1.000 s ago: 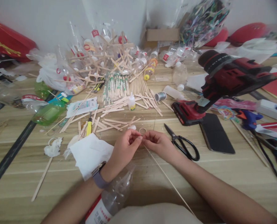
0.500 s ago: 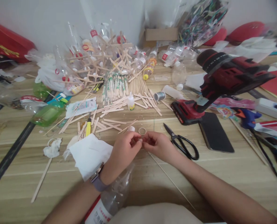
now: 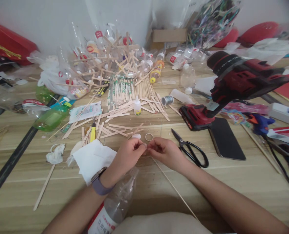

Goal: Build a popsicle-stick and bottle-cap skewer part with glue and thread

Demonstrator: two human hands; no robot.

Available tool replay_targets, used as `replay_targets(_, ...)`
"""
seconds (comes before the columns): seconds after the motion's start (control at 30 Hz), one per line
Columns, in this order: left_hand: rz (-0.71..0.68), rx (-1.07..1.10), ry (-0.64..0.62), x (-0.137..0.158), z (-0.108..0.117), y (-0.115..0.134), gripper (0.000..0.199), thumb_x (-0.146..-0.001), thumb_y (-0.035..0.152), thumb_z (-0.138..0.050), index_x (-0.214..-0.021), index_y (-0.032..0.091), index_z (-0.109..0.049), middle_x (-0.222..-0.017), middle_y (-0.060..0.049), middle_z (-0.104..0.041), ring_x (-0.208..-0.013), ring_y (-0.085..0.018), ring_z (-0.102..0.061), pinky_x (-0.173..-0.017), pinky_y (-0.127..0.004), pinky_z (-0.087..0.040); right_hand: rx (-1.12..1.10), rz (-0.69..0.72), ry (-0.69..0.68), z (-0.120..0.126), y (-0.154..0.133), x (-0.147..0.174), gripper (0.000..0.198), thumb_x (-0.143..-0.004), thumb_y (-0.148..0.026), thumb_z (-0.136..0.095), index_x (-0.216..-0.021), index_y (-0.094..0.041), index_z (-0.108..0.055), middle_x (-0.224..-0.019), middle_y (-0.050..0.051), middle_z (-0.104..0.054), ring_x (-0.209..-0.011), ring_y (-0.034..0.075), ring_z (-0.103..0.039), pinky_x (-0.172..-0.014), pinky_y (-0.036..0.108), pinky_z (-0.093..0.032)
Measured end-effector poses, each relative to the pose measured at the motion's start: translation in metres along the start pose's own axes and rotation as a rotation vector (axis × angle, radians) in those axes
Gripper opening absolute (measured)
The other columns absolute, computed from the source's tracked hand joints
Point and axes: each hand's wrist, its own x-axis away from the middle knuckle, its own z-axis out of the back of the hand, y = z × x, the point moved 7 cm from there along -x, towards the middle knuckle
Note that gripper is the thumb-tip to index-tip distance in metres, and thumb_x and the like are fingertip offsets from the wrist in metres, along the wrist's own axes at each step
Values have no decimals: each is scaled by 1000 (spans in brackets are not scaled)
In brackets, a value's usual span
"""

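Both hands together, near middle of tabletop (image 3: pixel 18 182). Left hand (image 3: pixel 131 152): thumb and index bent in, narrow grip at the fingertips. Right hand (image 3: pixel 167 152): fingers curled, narrow grip, tips up against the left's. Can't tell what either grip holds, too small and partly covered by fingers.

Thin stick (image 3: pixel 175 188) runs from below the right fingertips toward near right. Small ring (image 3: pixel 149 136) just beyond the fingertips, far side; can't tell if attached to anything. White cap (image 3: pixel 136 136) just beyond left hand.

Wristwatch (image 3: pixel 102 185) on left wrist. White paper (image 3: pixel 93 159) left of left hand; clear bottle (image 3: pixel 120 195) lying near, partly under left forearm. Scissors (image 3: pixel 182 142) right of right hand, then phone (image 3: pixel 227 139), drill (image 3: pixel 242 76) farther back. Glue bottle (image 3: pixel 137 108) upright, far side, by loose flat sticks (image 3: pixel 120 126).
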Motion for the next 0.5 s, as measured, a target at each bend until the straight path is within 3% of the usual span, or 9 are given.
replay_targets(0.27, 116, 218, -65, -4, -8, -16, 20, -78, 35, -56, -67, 18, -56, -57, 4, -54, -44, -7, -36, -43, -20, -25, 13, 32, -21, 1, -1, 1, 9, -81, -21, -59, -73, -19, -62, -62, -2, -56, -55, 11, -46, -49, 22, -34)
replay_targets(0.5, 140, 287, -70, -4, -10, -17, 21, -77, 35, -57, -66, 17, -55, -59, 4, -53, -44, -5, -34, -43, -20, -23, 47, 75, -3, 2, -3, 1, 11, -84, -22, -56, -75, -19, -61, -66, -1, -58, -57, 12, -48, -52, 23, -36)
